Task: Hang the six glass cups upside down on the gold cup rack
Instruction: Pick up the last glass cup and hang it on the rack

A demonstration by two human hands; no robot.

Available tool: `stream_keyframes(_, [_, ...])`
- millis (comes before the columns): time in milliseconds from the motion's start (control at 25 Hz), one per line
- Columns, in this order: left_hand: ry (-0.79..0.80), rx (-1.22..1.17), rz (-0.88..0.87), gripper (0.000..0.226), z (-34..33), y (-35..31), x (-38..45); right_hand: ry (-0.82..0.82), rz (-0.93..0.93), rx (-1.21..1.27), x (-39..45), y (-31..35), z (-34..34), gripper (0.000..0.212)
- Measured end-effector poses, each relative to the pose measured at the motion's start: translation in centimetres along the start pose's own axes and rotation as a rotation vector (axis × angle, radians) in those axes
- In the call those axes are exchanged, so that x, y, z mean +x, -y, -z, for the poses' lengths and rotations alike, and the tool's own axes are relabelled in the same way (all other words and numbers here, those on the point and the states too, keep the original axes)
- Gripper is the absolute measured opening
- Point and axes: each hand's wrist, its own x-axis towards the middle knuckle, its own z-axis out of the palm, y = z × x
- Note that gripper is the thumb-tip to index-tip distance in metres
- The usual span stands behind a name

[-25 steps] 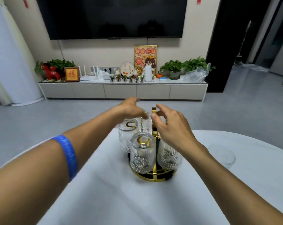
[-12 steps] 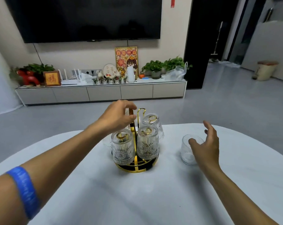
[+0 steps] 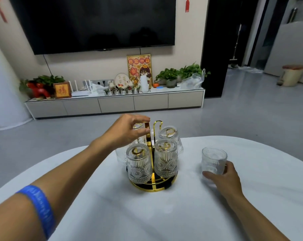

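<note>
**Now: last cup in hand, rack steadied**

Nearest me, my right hand wraps its fingers around the upright loose cup on the white table, right of the gold cup rack. Two front cups hang inverted. Farther back, my left hand pinches the rack's centre post; more cups hang behind.

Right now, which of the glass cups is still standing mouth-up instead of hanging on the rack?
The glass cup on the table, right of the gold rack, with the right hand closing around it. The other visible cups hang upside down on the rack's hooks.
</note>
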Motion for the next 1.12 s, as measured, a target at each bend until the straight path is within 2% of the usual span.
stream_keyframes(120, [0.045,0.015,-0.034,0.046,0.2,0.8,0.5,0.061,0.108,0.184,-0.2,4.7,0.8,0.048])
stream_keyframes(240, [0.049,-0.044,-0.041,0.047,0.7,1.2,0.8,0.056,0.318,0.188,0.9,14.2,1.0,0.062])
stream_keyframes(360, [0.05,-0.081,-0.057,0.052,0.7,1.5,1.0,-0.004,0.515,0.021,2.1,22.4,-1.0,0.067])
stream_keyframes(440, [0.041,-0.091,-0.084,0.056,0.4,1.9,1.0,0.052,0.594,-0.153,2.3,24.9,-3.7,0.072])
stream_keyframes(600, [-0.015,-0.114,-0.134,0.053,-0.1,2.6,0.8,0.225,0.59,-0.448,2.7,25.3,-9.1,0.082])
stream_keyframes(800, [-0.034,-0.126,-0.159,0.041,-0.4,3.2,1.0,0.21,0.58,-0.664,4.0,22.8,-13.5,0.082])
stream_keyframes(1040, [-0.034,-0.146,-0.151,0.04,-0.2,2.9,1.0,0.272,0.459,-0.744,4.2,20.8,-14.8,0.057])
stream_keyframes(1120, [-0.028,-0.149,-0.146,0.04,-0.3,2.4,1.0,0.278,0.457,-0.762,3.9,20.9,-14.2,0.055])
